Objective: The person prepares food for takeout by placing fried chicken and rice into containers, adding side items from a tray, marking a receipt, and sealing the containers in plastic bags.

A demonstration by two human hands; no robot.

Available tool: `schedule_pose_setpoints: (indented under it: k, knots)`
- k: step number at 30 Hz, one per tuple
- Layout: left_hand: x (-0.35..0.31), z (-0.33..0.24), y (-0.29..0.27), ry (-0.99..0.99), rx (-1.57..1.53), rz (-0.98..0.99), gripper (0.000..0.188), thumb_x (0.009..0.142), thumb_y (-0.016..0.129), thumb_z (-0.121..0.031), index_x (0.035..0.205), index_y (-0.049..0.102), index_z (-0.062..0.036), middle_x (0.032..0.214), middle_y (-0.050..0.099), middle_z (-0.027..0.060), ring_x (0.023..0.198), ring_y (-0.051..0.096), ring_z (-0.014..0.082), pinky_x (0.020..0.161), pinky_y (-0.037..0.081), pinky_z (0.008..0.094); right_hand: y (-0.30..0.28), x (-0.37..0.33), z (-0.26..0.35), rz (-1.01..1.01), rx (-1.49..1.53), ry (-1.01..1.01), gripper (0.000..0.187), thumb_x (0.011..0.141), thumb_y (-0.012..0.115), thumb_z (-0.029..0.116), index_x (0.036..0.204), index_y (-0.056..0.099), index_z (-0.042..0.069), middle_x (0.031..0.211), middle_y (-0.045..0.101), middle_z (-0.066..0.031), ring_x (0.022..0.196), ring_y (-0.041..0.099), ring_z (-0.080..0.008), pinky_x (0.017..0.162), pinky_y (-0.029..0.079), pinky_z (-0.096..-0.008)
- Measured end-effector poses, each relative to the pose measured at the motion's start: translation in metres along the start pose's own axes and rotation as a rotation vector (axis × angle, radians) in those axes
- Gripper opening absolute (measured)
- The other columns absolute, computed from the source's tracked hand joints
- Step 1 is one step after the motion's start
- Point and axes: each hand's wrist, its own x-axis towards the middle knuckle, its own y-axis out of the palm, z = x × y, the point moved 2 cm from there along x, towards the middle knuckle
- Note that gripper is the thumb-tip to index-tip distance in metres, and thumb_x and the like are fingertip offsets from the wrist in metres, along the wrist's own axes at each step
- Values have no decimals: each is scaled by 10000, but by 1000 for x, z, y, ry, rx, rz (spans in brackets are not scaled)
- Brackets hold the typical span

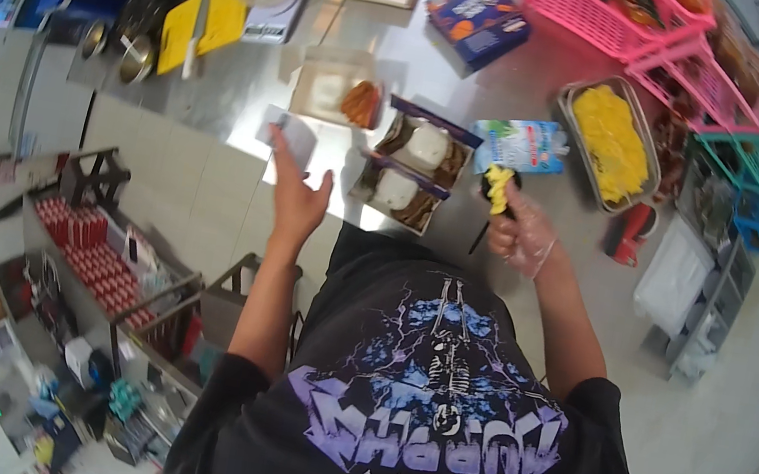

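My right hand [524, 234], in a clear plastic glove, is closed round a black serving spoon [485, 189] loaded with yellow food that looks like scrambled egg [499, 179]. It is just right of two open dark boxes, the farther box [467, 135] and the nearer box [366, 184], each with white rice and brown food inside. My left hand [298, 197] is open, fingers apart, beside a pale slip or sheet [294, 135] at the table edge; whether it touches it I cannot tell. Behind it, an open light box [310, 91] contains rice and a fried brown piece.
A metal tray [565, 105] of yellow egg stands at the right, near a blue-white packet [522, 147]. Pink baskets [591, 15] fill the back right. A knife [197, 32] lies on a yellow board [226, 12], beside a scale [273, 23]. Closed boxes [478, 23] stand farther back.
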Motion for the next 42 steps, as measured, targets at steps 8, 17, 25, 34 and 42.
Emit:
schedule_pose_setpoints:
  k: [8,17,25,34,42]
  knots:
    - [-41,65,75,-157,-145,19,1125,848,763,-63,1666,1,65,1656,260,391,1549,295,506,1276,274,453,92,76,-74,-83,-487,-52,428,1014,687,545,1071,614,127,618,399,75,478,376,-52,428,301,-266]
    - [-55,67,72,-185,-164,-11,1070,836,716,17,1689,69,14,1589,391,364,1468,437,484,1198,396,451,63,84,-103,-43,-293,128,418,999,719,528,972,555,144,605,388,60,446,350,-82,412,275,-289]
    - [-57,76,61,-160,-316,-37,1063,834,719,-2,1685,84,34,1585,406,344,1435,495,431,1156,442,422,102,47,-28,-55,-250,-74,425,1035,670,523,903,520,147,570,332,67,447,314,-67,431,248,-257]
    - [6,134,29,-368,-257,-328,1078,862,755,-125,1672,69,65,1659,310,350,1560,326,434,1275,276,419,199,207,15,-87,-889,-107,396,993,690,485,1075,576,114,716,577,-12,561,549,-165,521,445,-359]
    - [75,147,20,-505,-344,-351,1104,855,768,-152,1670,56,64,1668,286,355,1570,297,448,1286,254,425,213,337,-20,-51,-1928,-247,680,1001,578,271,1601,331,68,1290,681,-310,1208,659,-463,1051,498,-502]
